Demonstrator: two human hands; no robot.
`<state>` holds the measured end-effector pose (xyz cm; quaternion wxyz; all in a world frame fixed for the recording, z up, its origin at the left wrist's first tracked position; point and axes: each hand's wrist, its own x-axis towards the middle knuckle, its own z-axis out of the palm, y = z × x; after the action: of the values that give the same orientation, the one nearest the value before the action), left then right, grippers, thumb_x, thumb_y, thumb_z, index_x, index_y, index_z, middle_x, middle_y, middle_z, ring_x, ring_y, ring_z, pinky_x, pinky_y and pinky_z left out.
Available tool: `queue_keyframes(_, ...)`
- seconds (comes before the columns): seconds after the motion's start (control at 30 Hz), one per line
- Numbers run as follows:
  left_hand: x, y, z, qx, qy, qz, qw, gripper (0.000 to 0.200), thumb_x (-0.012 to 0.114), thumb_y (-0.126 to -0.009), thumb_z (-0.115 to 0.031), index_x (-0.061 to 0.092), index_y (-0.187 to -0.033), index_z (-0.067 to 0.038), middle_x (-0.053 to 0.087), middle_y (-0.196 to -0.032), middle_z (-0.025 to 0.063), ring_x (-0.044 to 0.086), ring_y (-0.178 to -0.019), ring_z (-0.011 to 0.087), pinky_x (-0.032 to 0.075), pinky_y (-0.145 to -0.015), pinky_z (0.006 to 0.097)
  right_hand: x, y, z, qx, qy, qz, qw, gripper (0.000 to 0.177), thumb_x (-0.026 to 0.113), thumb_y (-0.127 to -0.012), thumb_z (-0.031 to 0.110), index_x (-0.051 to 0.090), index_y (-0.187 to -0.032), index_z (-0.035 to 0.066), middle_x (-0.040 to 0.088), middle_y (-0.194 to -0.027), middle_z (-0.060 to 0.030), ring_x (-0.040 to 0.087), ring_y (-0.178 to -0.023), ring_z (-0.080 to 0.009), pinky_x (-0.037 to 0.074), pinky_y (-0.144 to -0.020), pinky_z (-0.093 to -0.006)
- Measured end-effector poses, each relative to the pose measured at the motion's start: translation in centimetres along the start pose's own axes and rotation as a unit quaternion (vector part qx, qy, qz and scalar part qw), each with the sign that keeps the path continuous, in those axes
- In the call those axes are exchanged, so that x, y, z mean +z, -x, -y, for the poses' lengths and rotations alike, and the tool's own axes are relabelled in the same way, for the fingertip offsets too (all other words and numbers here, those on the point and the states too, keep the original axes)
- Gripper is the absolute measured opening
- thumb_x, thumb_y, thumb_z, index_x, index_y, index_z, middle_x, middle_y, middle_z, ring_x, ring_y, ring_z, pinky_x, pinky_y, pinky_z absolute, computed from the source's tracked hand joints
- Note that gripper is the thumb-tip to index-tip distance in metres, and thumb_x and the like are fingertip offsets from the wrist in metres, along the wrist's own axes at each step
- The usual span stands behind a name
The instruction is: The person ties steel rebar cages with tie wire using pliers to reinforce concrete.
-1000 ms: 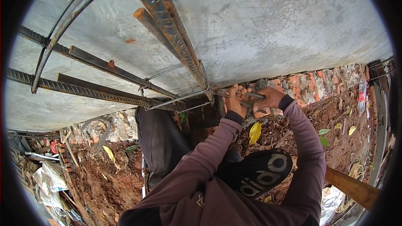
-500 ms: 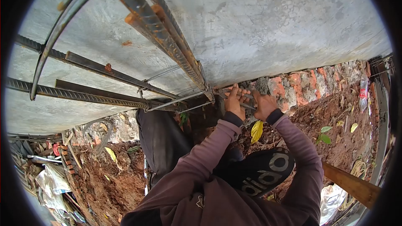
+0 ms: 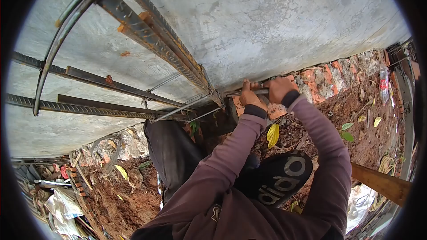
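Metal tool (image 3: 261,91): my L hand (image 3: 254,98) & R hand (image 3: 279,90) curl round it nr steel bars (image 3: 89,108); prob. best w/ steady, even grip.

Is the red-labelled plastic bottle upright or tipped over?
Tipped over: the bottle lies along the soil, its labelled side facing up.

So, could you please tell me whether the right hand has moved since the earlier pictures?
Yes, the right hand has moved closer to the wall, away from the yellow leaf.
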<state>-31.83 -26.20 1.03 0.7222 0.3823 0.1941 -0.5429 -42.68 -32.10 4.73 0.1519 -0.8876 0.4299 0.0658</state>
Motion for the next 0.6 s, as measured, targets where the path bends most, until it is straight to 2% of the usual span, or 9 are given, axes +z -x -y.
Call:
queue_keyframes(0.07, -0.8, 2.0, -0.8, 0.017, -0.051, 0.074, 0.996, 0.027, 0.064, -0.097, -0.039, 0.053, -0.098, -0.014, 0.06, -0.104, 0.002, 0.056, -0.099, 0.0195, 0.043, -0.096, 0.0421, -0.2, -1.9, -1.8, -0.081, 0.012, 0.012, 0.997, 0.03, 0.071, -0.08, 0.023, 0.067, -0.099, 0.001, 0.07, -0.082, -0.015, 0.069, -0.07, -0.0277, 0.053, -0.06, -0.0421)
queue_keyframes(0.13, -2.6, 2.0, -1.1, 0.006, -0.08, 0.174, 0.981, 0.034, 0.068, -0.093, -0.045, 0.058, -0.103, -0.014, 0.057, -0.127, 0.0052, 0.052, -0.118, 0.0216, 0.043, -0.102, 0.0429, -3.9, -2.8, -0.7, -0.003, -0.102, 0.222, 0.97, 0.028, 0.078, -0.076, 0.026, 0.07, -0.087, 0.002, 0.067, -0.069, -0.0118, 0.066, -0.06, -0.0237, 0.052, -0.052, -0.0373)
queue_keyframes(0.23, -2.9, 1.4, -2.1, 0.011, -0.057, 0.222, 0.973, 0.035, 0.069, -0.092, -0.044, 0.059, -0.105, -0.013, 0.059, -0.125, 0.0055, 0.054, -0.115, 0.0221, 0.047, -0.098, 0.045, -3.5, -2.9, -0.9, 0.057, -0.264, 0.404, 0.874, 0.029, 0.082, -0.073, 0.025, 0.069, -0.082, 0.0, 0.065, -0.064, -0.0091, 0.062, -0.051, -0.0178, 0.048, -0.041, -0.032)
queue_keyframes(0.33, -2.1, 0.9, -1.7, -0.001, 0.037, 0.23, 0.973, 0.025, 0.065, -0.095, -0.034, 0.053, -0.084, -0.014, 0.057, -0.083, 0.0021, 0.059, -0.083, 0.0231, 0.051, -0.087, 0.0452, -2.5, -1.7, -1.0, 0.061, -0.369, 0.466, 0.802, 0.025, 0.08, -0.074, 0.018, 0.068, -0.085, -0.001, 0.065, -0.068, -0.0122, 0.063, -0.053, -0.0201, 0.048, -0.042, -0.0317)
queue_keyframes(0.43, -2.1, 0.3, -1.2, 0.001, 0.096, 0.234, 0.968, 0.033, 0.062, -0.095, -0.029, 0.046, -0.069, -0.015, 0.049, -0.063, -0.0008, 0.057, -0.068, 0.0228, 0.051, -0.08, 0.0444, -3.7, -0.7, -0.2, 0.09, -0.294, 0.391, 0.867, 0.027, 0.081, -0.072, 0.02, 0.069, -0.085, -0.001, 0.066, -0.071, -0.0131, 0.066, -0.059, -0.0233, 0.05, -0.048, -0.0375)
queue_keyframes(0.47, -1.8, 0.1, -1.0, 0.011, 0.094, 0.215, 0.972, 0.034, 0.062, -0.095, -0.03, 0.045, -0.069, -0.015, 0.049, -0.063, -0.0008, 0.057, -0.068, 0.0225, 0.05, -0.078, 0.0442, -3.0, -0.1, -0.4, -0.072, -0.137, 0.217, 0.964, 0.038, 0.079, -0.073, 0.022, 0.068, -0.101, -0.001, 0.066, -0.08, -0.0147, 0.068, -0.075, -0.0277, 0.052, -0.063, -0.0465)
queue_keyframes(0.5, -1.4, 0.2, -0.8, 0.022, 0.095, 0.195, 0.976, 0.034, 0.061, -0.095, -0.03, 0.044, -0.069, -0.015, 0.048, -0.064, -0.0007, 0.057, -0.068, 0.0223, 0.05, -0.076, 0.044, -1.9, 1.7, 0.5, -0.066, -0.041, 0.06, 0.995, 0.042, 0.077, -0.074, 0.022, 0.066, -0.107, -0.001, 0.066, -0.083, -0.0148, 0.067, -0.079, -0.0289, 0.052, -0.067, -0.0479)
queue_keyframes(0.57, 0.0, 0.8, -1.1, 0.014, 0.089, 0.117, 0.989, 0.032, 0.061, -0.094, -0.031, 0.045, -0.072, -0.015, 0.049, -0.064, 0.0, 0.056, -0.067, 0.0229, 0.049, -0.074, 0.0437, 0.0, 5.3, 2.3, -0.048, 0.152, -0.26, 0.952, 0.049, 0.073, -0.075, 0.022, 0.062, -0.118, 0.0, 0.065, -0.089, -0.015, 0.066, -0.088, -0.0314, 0.05, -0.076, -0.0507)
queue_keyframes(0.6, 0.5, 0.8, -1.1, 0.008, 0.083, 0.08, 0.993, 0.031, 0.06, -0.094, -0.032, 0.045, -0.073, -0.015, 0.05, -0.065, 0.0004, 0.056, -0.067, 0.0231, 0.048, -0.073, 0.0436, 0.9, 5.0, 2.3, -0.047, 0.155, -0.337, 0.928, 0.044, 0.068, -0.075, 0.015, 0.059, -0.118, 0.005, 0.061, -0.088, -0.0117, 0.064, -0.086, -0.0308, 0.05, -0.078, -0.0444)
